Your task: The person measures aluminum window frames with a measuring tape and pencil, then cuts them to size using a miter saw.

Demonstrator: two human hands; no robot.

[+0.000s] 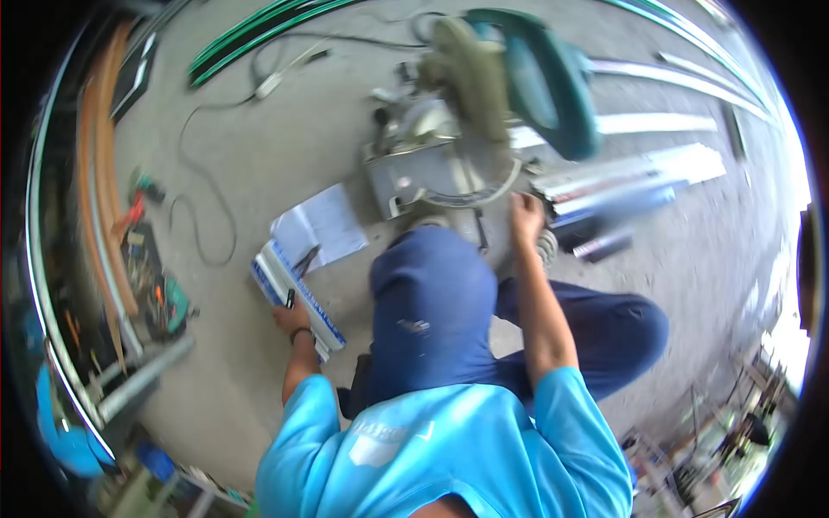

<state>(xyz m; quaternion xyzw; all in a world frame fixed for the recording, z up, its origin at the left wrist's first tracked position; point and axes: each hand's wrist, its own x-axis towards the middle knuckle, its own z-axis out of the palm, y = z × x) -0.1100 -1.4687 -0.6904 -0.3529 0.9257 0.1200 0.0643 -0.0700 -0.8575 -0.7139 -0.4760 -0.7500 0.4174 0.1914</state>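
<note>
My left hand [291, 320] is closed at the left side of short white profiles [304, 298] with blue printed film, lying on the floor. A small black stick [290, 299] pokes up from its fingers. Beside the profiles lies an open sheet of paper [332, 226], with a dark tool [306, 261] at its edge. My right hand [527, 220] is held by the front right of the miter saw [466, 112], its fingers curled; I cannot tell what is in them. Right of it is a pile of film-wrapped profiles [622, 186].
A cable [226, 207] snakes over the floor on the left. Hand tools [155, 285] and long brown bars [104, 198] line the left side. Green profiles [259, 34] lie at the back, and assorted scrap [734, 432] fills the lower right. My raised knee [432, 276] stands before the saw.
</note>
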